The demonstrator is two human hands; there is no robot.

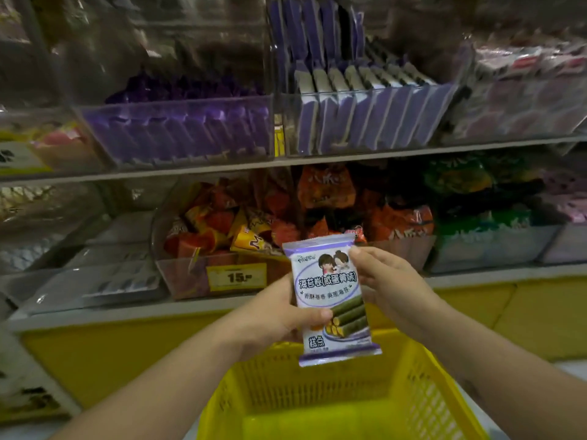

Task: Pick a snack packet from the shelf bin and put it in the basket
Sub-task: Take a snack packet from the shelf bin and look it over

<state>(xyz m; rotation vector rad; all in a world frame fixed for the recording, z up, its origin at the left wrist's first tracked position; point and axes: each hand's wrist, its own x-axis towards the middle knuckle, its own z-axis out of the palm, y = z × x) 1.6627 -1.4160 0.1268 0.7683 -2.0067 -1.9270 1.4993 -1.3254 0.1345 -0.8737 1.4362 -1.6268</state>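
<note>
A purple and white snack packet (330, 293), printed with green rolls, is held upright in front of the lower shelf. My left hand (273, 315) grips its left edge, thumb across the front. My right hand (387, 284) pinches its upper right edge with the fingertips. Directly below the packet is the yellow plastic basket (422, 385), its mesh walls and floor visible. On the upper shelf a clear bin (365, 122) holds several matching purple packets standing in a row.
Another clear bin of purple packets (178, 128) sits at the upper left. On the lower shelf are bins of orange and red snacks (222, 227) with a yellow price tag (236, 276), and green packets (482, 217) to the right. A yellow shelf base (111, 354) runs behind the basket.
</note>
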